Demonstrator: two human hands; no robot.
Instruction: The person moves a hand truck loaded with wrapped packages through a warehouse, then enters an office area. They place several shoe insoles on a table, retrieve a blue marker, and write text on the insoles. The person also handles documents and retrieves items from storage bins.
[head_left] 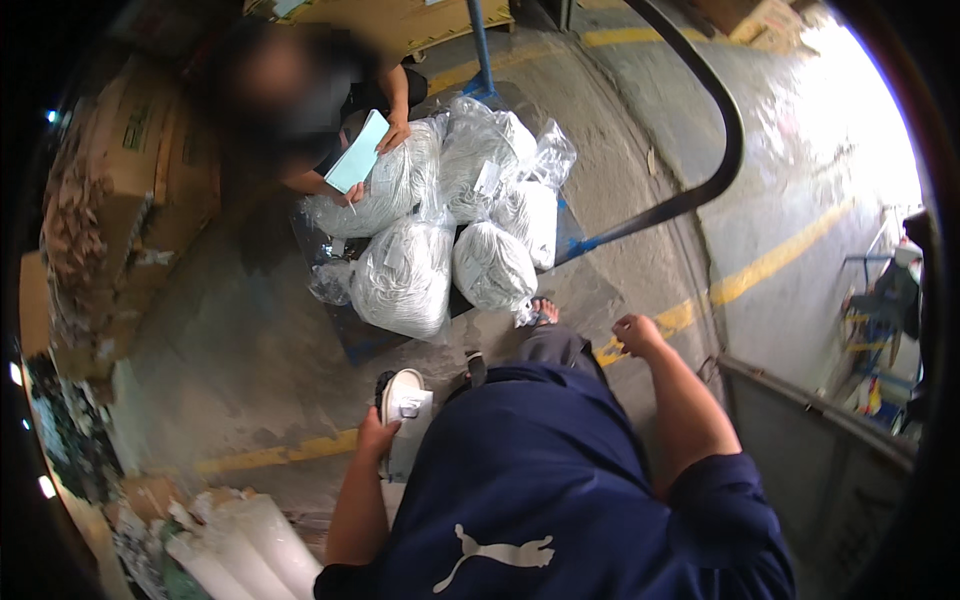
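Note:
At my left side, my left hand (377,436) is closed round a white, oval-rimmed object (404,392) with a dark edge; its kind is unclear. A pale sheet hangs beside it. My right hand (638,335) is held out to the right, its fingers curled and nothing visible in them. In front of my feet, several clear plastic bags (404,278) packed with white, cord-like strands rest on a dark platform cart (368,346). Across the cart, another person crouches and holds a light green pad (357,152) over the bags with both hands.
The cart's curved handle (735,135) rises on the right. Cardboard boxes (135,150) are stacked at the far left. White rolls (240,550) lie at the lower left. Yellow lines (780,255) cross the concrete floor, and a metal barrier (815,410) runs along the right.

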